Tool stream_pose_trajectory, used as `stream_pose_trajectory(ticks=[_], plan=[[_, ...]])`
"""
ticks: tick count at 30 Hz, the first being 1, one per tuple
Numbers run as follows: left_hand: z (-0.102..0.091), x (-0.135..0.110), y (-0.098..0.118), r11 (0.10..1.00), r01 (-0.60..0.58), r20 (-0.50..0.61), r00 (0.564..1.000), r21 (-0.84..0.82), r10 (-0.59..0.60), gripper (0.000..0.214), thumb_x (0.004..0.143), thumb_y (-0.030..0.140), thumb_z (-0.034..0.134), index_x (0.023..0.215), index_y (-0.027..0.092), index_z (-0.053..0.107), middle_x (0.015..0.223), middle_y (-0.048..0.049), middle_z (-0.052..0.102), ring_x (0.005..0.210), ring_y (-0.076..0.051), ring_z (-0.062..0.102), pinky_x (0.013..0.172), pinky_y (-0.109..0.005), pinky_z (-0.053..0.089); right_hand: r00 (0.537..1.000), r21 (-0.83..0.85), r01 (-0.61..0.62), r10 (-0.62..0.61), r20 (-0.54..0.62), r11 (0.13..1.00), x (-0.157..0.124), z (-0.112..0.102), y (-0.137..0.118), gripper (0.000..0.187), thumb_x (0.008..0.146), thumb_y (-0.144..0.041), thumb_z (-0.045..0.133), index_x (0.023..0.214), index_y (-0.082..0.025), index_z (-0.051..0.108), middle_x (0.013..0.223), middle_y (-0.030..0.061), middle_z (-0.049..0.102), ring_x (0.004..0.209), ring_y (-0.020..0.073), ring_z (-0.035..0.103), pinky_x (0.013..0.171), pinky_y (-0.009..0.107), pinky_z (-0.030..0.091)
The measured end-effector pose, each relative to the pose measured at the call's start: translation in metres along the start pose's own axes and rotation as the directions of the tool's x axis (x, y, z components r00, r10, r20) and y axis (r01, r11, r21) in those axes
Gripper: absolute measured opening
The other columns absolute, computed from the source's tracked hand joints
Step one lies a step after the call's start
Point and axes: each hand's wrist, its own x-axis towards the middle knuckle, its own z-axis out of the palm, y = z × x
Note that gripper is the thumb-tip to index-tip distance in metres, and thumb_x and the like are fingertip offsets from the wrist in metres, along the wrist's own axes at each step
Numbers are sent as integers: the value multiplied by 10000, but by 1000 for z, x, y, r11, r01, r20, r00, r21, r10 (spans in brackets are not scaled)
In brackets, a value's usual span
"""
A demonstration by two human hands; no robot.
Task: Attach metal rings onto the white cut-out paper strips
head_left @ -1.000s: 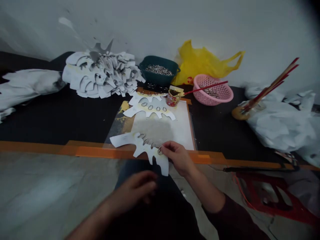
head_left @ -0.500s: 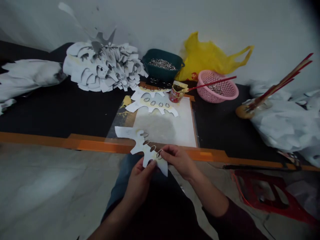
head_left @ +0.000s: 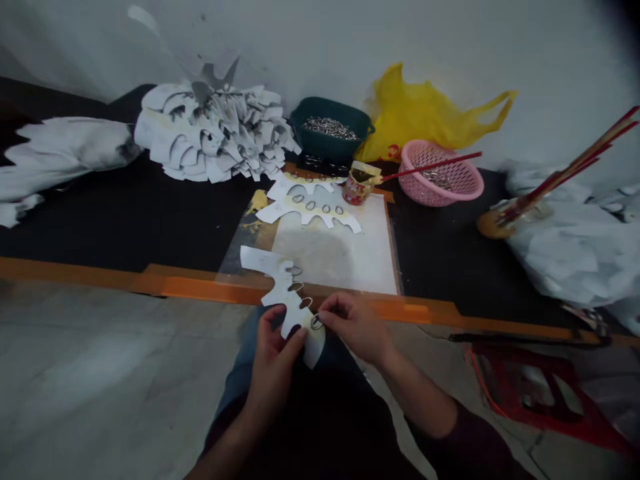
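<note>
Left hand (head_left: 273, 370) holds cutout (head_left: 283, 293), right (head_left: 356, 327) seemingly ring (head_left: 317, 323).

One cutout (head_left: 283, 293) being held by two hands (head_left: 273, 373) (head_left: 355, 327); four rings (head_left: 316, 323) being carried on it.

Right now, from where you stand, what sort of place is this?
Probably a small piecework workshop: a heap of cut white card shapes, a green tub of metal rings, a tin of what looks like glue, and a card shape with rings held between the left hand and right hand.
</note>
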Motion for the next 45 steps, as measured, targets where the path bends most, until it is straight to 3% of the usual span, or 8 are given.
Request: stream_pose_trajectory(ticks=[7, 13, 18, 26, 29, 33, 39, 45], plan=[[-2, -6, 4, 993, 92, 9, 996, -76, -92, 525, 705, 276, 663, 1173, 254, 427, 788, 10, 628, 653, -100, 585, 611, -190, 470, 998, -241, 32, -43, -37, 970, -2, 3, 5, 77, 767, -253, 537, 754, -180, 557, 638, -25, 551, 578, 97, 475, 535, 220, 372], [-4, -5, 3, 973, -180, -5, 983, 142, 183, 666, 640, 179, 719, 1211, 344, 419, 1199, 0, 544, 914, -117, 585, 811, -225, 464, 994, -241, 44, -67, -85, 970, -2, 7, 6, 66, 775, -232, 510, 755, -180, 543, 643, -29, 551, 573, 93, 468, 541, 217, 378], [-6, 3, 0, 939, -125, 78, 991, 320, 105, 329, 683, 251, 685, 1003, 210, 622, 971, -28, 647, 901, -144, 584, 816, -235, 450, 992, -247, 84, -103, -67, 965, -5, 7, 3, 41, 770, -205, 520, 749, -180, 544, 647, -30, 548, 582, 97, 473, 547, 216, 379], [-2, 9, 2, 989, 29, -5, 1000, 142, -29, 397, 603, 234, 743, 981, 179, 635, 826, -18, 656, 765, -108, 588, 680, -184, 466, 933, -99, 356, -360, -19, 929, -7, 2, 11, 66, 792, -166, 535, 759, -191, 586, 800, 8, 614, 785, 136, 556, 738, 264, 424], [-1, 9, 3, 984, -7, 12, 1000, 176, 5, 407, 627, 240, 730, 1017, 197, 626, 858, -16, 657, 797, -109, 592, 712, -188, 469, 953, 28, 301, -299, -57, 953, -6, 3, 13, 49, 784, -201, 557, 746, -193, 588, 762, -4, 603, 749, 130, 550, 706, 253, 423], [3, 9, 4, 955, -101, 55, 995, 280, 89, 426, 660, 265, 704, 1071, 215, 607, 913, -25, 657, 852, -132, 598, 770, -227, 475, 978, 242, 139, -94, -189, 960, -7, 10, 11, 82, 741, -243, 614, 710, -183, 567, 657, -37, 552, 620, 96, 496, 599, 218, 398], [1, 15, 1, 937, -140, 75, 990, 319, 122, 423, 672, 282, 684, 1080, 211, 595, 975, -46, 663, 914, -172, 605, 832, -287, 470, 960, 552, 196, -43, -277, 810, -10, -4, 3, 170, 742, -350, 623, 739, -203, 540, 696, -30, 562, 685, 118, 548, 675, 280, 476], [-1, 15, -3, 917, -167, 84, 986, 363, 146, 416, 673, 286, 682, 1076, 219, 604, 1022, -49, 656, 960, -182, 588, 876, -305, 444, 981, 179, 125, -94, -171, 976, -5, -7, -2, 145, 749, -314, 602, 752, -175, 559, 696, 3, 615, 652, 122, 560, 659, 274, 461]])
